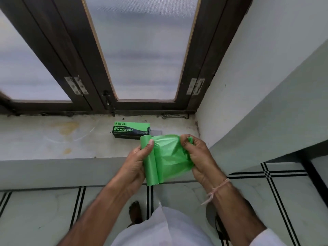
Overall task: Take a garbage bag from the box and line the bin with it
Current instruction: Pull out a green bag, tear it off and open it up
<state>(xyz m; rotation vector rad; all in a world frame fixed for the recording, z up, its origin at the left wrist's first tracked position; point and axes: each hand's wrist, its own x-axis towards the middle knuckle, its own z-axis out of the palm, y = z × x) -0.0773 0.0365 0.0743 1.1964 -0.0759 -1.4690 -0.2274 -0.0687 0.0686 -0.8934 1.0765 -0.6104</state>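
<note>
near the middle of the frame, both hands held a green roll of garbage bags [150,167] in the air above the front edge of a stone window sill [53,137]. the left hand [136,164] had its grip clenched around the rolled part, thumb pressed across the top of the roll and fingers wrapped behind it. the right hand [197,157] had its grip pinched shut on the loose end of the bag [170,157], which was pulled out sideways from the roll and bunched between thumb and fingers. the plastic spread in a crumpled sheet between the two hands.

just behind the roll, a little left of and above centre, the green and black box [131,130] lay on its long side on the sill, close to the dark wooden window frame [99,86]. the box was apart from both hands. its printed face read "garbage bags".

a thin thread bracelet [219,188] circled the right wrist. a tiled floor [35,210] with black stripes filled the bottom of the frame. no part of the bin could be made out for certain.
</note>
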